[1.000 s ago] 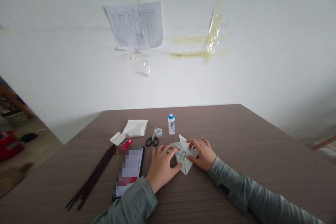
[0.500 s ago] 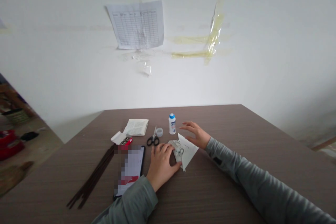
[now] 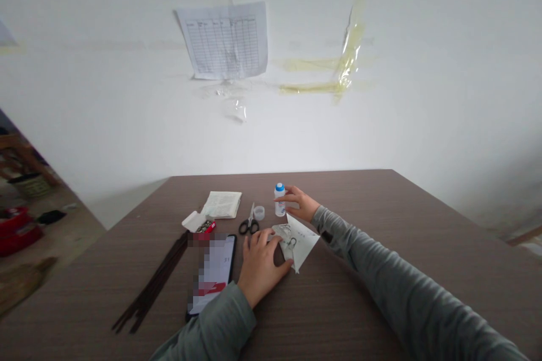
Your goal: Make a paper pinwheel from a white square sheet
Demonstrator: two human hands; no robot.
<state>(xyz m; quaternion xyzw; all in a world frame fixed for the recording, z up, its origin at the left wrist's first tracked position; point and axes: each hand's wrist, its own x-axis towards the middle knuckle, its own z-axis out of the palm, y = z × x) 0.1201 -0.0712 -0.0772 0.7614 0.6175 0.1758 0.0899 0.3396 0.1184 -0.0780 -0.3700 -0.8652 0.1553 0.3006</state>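
A folded piece of white paper (image 3: 305, 240) with dark print lies on the table. My left hand (image 3: 262, 268) holds its left side, thumb at the near edge and fingertips at the far one. My right hand (image 3: 300, 205) is at a small white bottle with a blue top (image 3: 280, 208), which stands upright beyond the paper. Its fingers are apart, one crossing in front of the bottle and others at its right side; whether they press on it is unclear. Left of the bottle are a clear round cap (image 3: 258, 213) and black-handled scissors (image 3: 249, 227).
A phone (image 3: 215, 273) lies left of my left hand. Beyond it are an open red-and-white box of small metal pieces (image 3: 204, 225) and a folded paper stack (image 3: 222, 205). Thin dark brown strips (image 3: 156, 279) lie at the left. The white wall (image 3: 296, 135) rises behind the table.
My right hand has moved left to the bottle, its fingers now overlapping it. My left hand stays on the folded paper. The view has shifted slightly.
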